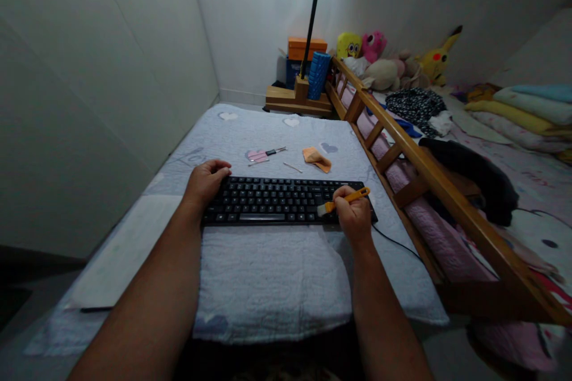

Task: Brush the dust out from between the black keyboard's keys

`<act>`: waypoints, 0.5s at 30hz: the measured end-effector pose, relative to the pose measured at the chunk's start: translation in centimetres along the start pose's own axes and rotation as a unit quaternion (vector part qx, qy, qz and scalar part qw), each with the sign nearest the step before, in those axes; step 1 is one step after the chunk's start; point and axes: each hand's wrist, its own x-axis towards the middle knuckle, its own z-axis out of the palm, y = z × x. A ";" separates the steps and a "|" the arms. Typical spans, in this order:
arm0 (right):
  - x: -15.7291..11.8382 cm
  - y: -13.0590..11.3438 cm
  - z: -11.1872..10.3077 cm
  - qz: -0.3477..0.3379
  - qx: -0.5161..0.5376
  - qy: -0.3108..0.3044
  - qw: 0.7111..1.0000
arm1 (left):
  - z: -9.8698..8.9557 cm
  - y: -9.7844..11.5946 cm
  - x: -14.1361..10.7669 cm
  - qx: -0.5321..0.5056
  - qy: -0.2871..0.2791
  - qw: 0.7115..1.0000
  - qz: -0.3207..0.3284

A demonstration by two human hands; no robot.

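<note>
A black keyboard (pixel 268 199) lies flat on a light blue cloth. At its upper left corner rests my left hand (pixel 208 183), its thumb and fingers closed around the edge. My right hand (pixel 353 211) grips a yellow-handled brush (pixel 357 194) over the keyboard's right part, with the pale bristles down at the keys left of the number pad. Behind the keyboard lie a tweezer-like tool (pixel 273 152), a thin white swab (pixel 292 167) and a folded orange cloth (pixel 317 159).
A wooden bed rail (pixel 402 149) runs along the right side, with plush toys and bedding beyond it. At the back stand a black pole (pixel 314 12) on a wooden base, an orange box (pixel 306 46) and a blue roller (pixel 319 76). The keyboard's cable (pixel 397 242) trails right.
</note>
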 end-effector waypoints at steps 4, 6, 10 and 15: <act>-0.7 -1.0 1.6 -0.018 0.049 -0.066 0.996 | 0.0 0.0 0.0 -0.003 0.004 1.000 -0.001; -1.1 -1.5 2.6 -0.020 0.059 -0.108 0.992 | 0.0 0.1 0.0 0.000 0.005 1.000 -0.002; -1.7 -1.9 4.0 0.003 0.092 -0.170 0.981 | 0.0 0.1 0.0 0.001 0.003 1.000 0.000; -2.2 -1.8 4.8 0.042 0.145 -0.216 0.965 | 0.0 -0.3 0.1 -0.002 0.000 1.000 0.005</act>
